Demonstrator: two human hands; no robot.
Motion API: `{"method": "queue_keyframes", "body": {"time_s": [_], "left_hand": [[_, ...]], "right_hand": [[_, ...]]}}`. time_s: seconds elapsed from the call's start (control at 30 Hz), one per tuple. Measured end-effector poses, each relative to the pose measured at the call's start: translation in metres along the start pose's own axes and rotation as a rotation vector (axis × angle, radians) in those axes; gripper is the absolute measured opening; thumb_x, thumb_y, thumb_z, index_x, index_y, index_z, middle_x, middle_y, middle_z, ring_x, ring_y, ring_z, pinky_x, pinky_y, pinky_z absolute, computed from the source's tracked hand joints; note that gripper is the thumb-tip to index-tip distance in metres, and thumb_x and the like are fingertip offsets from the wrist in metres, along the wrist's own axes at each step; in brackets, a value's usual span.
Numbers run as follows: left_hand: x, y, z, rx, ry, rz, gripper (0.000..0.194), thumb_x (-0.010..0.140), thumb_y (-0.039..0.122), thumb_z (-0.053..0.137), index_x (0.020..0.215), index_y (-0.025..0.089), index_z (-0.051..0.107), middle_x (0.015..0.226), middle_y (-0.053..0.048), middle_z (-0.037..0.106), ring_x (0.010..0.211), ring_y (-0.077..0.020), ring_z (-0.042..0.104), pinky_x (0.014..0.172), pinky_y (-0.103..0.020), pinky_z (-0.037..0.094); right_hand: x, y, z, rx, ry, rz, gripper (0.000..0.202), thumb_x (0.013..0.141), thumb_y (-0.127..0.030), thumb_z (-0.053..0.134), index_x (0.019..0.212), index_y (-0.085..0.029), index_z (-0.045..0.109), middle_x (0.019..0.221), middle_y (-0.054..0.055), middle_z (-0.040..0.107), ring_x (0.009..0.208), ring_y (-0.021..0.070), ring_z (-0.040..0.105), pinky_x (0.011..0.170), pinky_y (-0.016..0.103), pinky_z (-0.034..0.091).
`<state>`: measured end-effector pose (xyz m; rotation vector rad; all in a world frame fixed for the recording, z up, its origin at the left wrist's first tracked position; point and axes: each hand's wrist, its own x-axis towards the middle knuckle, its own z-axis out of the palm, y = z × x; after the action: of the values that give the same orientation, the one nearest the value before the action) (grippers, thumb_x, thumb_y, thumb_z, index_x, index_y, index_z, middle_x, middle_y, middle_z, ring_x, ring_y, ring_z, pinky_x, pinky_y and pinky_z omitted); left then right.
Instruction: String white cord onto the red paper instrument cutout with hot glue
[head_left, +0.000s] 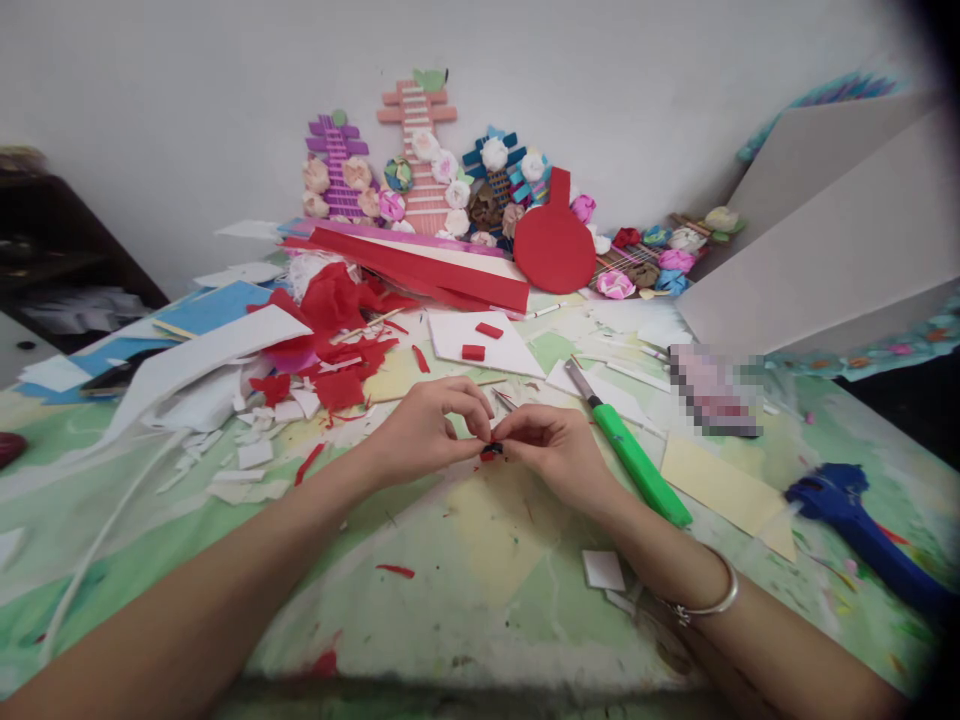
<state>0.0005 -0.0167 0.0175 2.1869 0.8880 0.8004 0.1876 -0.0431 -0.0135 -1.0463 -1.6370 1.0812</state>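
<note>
Both hands meet over the middle of the table, fingertips pinched close together. My left hand point(435, 425) and my right hand point(555, 445) both grip a small red and black piece point(491, 452), mostly hidden by the fingers. Just beyond them, two little red blocks point(474, 352) rest on a white foam square point(450, 330). A green utility knife point(637, 460) lies beside my right hand, its blade end pointing away from me. Red paper scraps point(352, 375) are heaped past my left hand.
A blue glue gun point(862, 530) lies at the right edge near a cream card point(727, 495). Against the wall stand a red guitar-like cutout point(555, 245) and paper-flower crafts point(424, 170). White foam strips point(202, 355) and a white cord point(112, 540) are on the left.
</note>
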Motion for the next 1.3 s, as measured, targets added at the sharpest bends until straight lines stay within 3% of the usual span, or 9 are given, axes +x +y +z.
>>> {"method": "queue_keyframes", "body": {"time_s": [0.7, 1.13, 1.3], "left_hand": [[0.0007, -0.0032, 0.0001, -0.045, 0.001, 0.000, 0.009, 0.069, 0.007, 0.065, 0.067, 0.015, 0.070, 0.089, -0.005, 0.064, 0.081, -0.0123, 0.060, 0.050, -0.012, 0.046], [0.0006, -0.0036, 0.0000, -0.065, -0.023, -0.007, 0.012, 0.069, 0.005, 0.064, 0.069, 0.015, 0.069, 0.091, -0.004, 0.064, 0.081, -0.0113, 0.060, 0.050, -0.011, 0.044], [0.0014, -0.0026, 0.0006, -0.047, -0.022, -0.008, 0.008, 0.071, 0.009, 0.065, 0.068, 0.015, 0.069, 0.090, -0.005, 0.064, 0.083, -0.0125, 0.060, 0.052, -0.012, 0.045]], "right_hand": [[-0.0012, 0.0012, 0.0009, -0.023, 0.017, -0.016, 0.008, 0.072, -0.015, 0.063, 0.078, -0.017, 0.069, 0.077, 0.004, 0.069, 0.070, 0.0149, 0.064, 0.068, 0.028, 0.051], [-0.0037, -0.0074, -0.0007, -0.359, 0.003, -0.258, 0.017, 0.074, -0.005, 0.056, 0.074, -0.017, 0.067, 0.071, 0.000, 0.068, 0.063, 0.0101, 0.059, 0.061, 0.020, 0.045], [-0.0033, -0.0053, 0.0005, -0.313, 0.014, -0.132, 0.012, 0.074, -0.010, 0.056, 0.076, -0.016, 0.066, 0.069, 0.000, 0.065, 0.061, 0.0103, 0.056, 0.057, 0.020, 0.043]]}}
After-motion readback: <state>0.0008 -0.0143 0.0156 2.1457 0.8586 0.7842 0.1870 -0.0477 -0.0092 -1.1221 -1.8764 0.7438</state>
